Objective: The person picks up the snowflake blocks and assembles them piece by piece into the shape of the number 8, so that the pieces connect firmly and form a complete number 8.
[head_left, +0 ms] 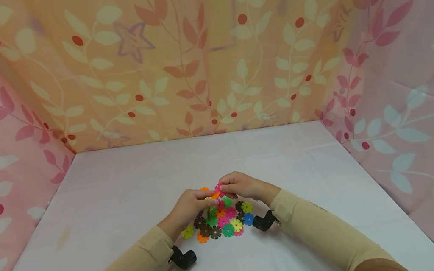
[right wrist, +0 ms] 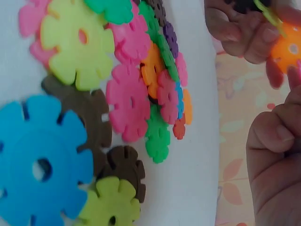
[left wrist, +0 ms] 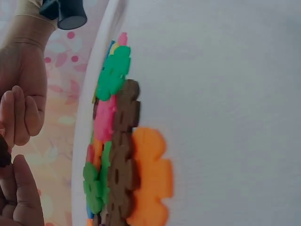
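Both hands meet over a pile of notched plastic flower discs. My left hand (head_left: pixel 187 206) grips a small joined group with an orange disc (right wrist: pixel 286 49), a yellow disc (right wrist: pixel 269 16) set edgewise and a dark brown disc (right wrist: pixel 244 4). Between thumb and fingers, my right hand (head_left: pixel 245 187) pinches a pink disc (head_left: pixel 219 189) right at the orange one. In the left wrist view, the right hand (left wrist: pixel 23 89) shows above the left hand's fingers (left wrist: pixel 23 183). Fingers hide much of the held discs.
Below the hands lie loose discs, among them a blue disc (head_left: pixel 248 219), a green disc (head_left: pixel 228 230) and a loose orange disc (head_left: pixel 203 237). Many overlap. They lie on a white-covered table (head_left: pixel 128 172), with patterned curtains (head_left: pixel 196 69) behind and at both sides.
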The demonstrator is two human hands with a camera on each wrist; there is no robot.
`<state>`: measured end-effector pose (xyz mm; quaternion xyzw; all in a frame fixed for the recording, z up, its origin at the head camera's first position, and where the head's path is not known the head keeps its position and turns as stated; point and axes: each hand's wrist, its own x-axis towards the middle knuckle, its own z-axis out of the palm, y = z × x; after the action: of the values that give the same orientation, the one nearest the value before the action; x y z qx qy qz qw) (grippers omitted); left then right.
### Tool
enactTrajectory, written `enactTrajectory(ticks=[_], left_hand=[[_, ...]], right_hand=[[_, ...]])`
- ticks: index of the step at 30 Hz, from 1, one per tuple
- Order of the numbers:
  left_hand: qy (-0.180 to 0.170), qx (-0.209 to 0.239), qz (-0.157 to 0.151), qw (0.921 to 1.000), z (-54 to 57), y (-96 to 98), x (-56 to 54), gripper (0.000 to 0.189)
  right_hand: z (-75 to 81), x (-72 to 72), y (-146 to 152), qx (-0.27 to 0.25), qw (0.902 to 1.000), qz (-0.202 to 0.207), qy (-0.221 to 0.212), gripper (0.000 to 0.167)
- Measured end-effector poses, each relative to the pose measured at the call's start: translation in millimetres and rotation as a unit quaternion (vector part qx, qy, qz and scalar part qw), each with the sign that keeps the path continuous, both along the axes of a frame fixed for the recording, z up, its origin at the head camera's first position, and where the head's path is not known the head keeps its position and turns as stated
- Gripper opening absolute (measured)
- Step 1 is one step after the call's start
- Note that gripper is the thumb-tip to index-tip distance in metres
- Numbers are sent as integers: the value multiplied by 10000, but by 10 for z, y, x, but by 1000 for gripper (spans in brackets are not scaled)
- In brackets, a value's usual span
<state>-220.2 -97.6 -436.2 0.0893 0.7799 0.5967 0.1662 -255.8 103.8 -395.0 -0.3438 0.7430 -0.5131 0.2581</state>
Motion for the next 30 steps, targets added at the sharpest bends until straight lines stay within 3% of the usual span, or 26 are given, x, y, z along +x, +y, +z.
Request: enactTrajectory(ticks=[4, 7, 10, 17, 23, 26, 30], left_hand=[[154, 161, 16, 9997, -6, 21, -9, 27], [181, 59, 8, 9998, -21, 30, -18, 27], [-3, -24, -34, 10000, -35, 33, -29, 30], [-553, 367, -299, 9973, 35, 58, -24, 46], [-708, 575, -124, 9958, 35, 51, -20, 33], [-857, 660, 49, 9941, -2, 35, -25, 26], [-1049, 835, 257, 9906, -43, 5, -31, 19]], right_hand=[[-88, -51, 13, -231, 9995, -2, -194, 27], [-175, -105, 24, -122, 9996, -7, -242, 29], [-224, -151, 21, 229, 9997, -82, -49, 31], [-166, -186, 2, 770, 9966, -288, 23, 25], [-182, -221, -13, 969, 9937, -488, 286, 22], [-236, -248, -7, 1638, 9805, -600, 911, 17], [-330, -255, -19, 2824, 9422, -304, 1777, 6]])
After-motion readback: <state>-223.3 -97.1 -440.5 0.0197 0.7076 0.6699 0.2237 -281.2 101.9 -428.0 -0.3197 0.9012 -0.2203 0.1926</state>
